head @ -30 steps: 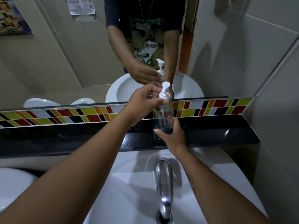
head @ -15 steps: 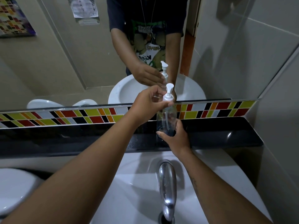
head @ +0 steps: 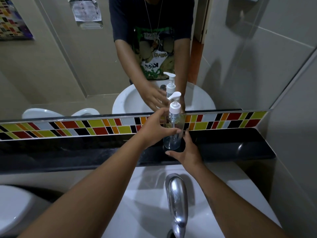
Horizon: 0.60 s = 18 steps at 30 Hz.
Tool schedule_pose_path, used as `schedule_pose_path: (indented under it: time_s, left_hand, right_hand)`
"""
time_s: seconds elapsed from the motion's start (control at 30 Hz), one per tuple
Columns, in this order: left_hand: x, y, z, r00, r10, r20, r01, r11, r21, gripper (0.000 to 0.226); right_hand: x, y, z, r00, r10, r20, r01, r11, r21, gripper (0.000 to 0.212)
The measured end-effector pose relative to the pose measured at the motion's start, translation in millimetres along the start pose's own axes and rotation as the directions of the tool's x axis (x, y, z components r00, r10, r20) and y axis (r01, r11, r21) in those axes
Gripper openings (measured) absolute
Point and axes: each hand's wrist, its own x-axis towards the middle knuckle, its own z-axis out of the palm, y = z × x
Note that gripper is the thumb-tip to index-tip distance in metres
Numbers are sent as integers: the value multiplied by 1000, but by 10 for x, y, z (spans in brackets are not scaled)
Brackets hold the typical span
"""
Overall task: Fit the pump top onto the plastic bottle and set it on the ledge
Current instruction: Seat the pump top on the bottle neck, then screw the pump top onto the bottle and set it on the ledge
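Note:
A clear plastic bottle (head: pixel 173 134) stands upright on the black ledge (head: pixel 231 145), just in front of the coloured tile strip. Its white pump top (head: pixel 174 103) sits on the neck. My left hand (head: pixel 154 129) curls around the bottle's middle from the left, with the thumb across its front and the fingers behind. My right hand (head: pixel 187 152) is low at the bottle's base with fingers spread, the forefinger rising along the right side and the thumb out in front. The mirror above repeats the bottle and both hands.
A chrome tap (head: pixel 176 203) rises from the white basin (head: pixel 137 194) directly below my arms. A second white basin (head: pixel 10 208) lies at the left edge. The tiled wall (head: pixel 295 152) closes the ledge's right end.
My left hand has slid down from the pump top to the bottle's body. My right hand has loosened and dropped from the bottle's lower part to beside its base.

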Motion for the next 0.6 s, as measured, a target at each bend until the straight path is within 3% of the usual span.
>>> schedule_pose_path:
  time_s: [0.13,0.27,0.4,0.6]
  left_hand:
    - [-5,-144,32,999,-42,11,43,996,-74,82]
    - [-13,-243,66,997,-74,39,78,989,-129,78]
    - [-23,-369,113,996,-71,58,79,984,-160,76]
    - [-28,-606,215,995,-92,46,97,987,-127,73]
  right_hand:
    - [-97,10,-311,1000,28,-11,-29,997,-67,117]
    - [-146,-166,-842,998,29,-62,-37,990,-136,101]
    - [-119,-655,-1186,996,-67,-60,58,989,-134,83]
    - [-26,-1266,-1105,976,-218,24,219,971,-96,82]
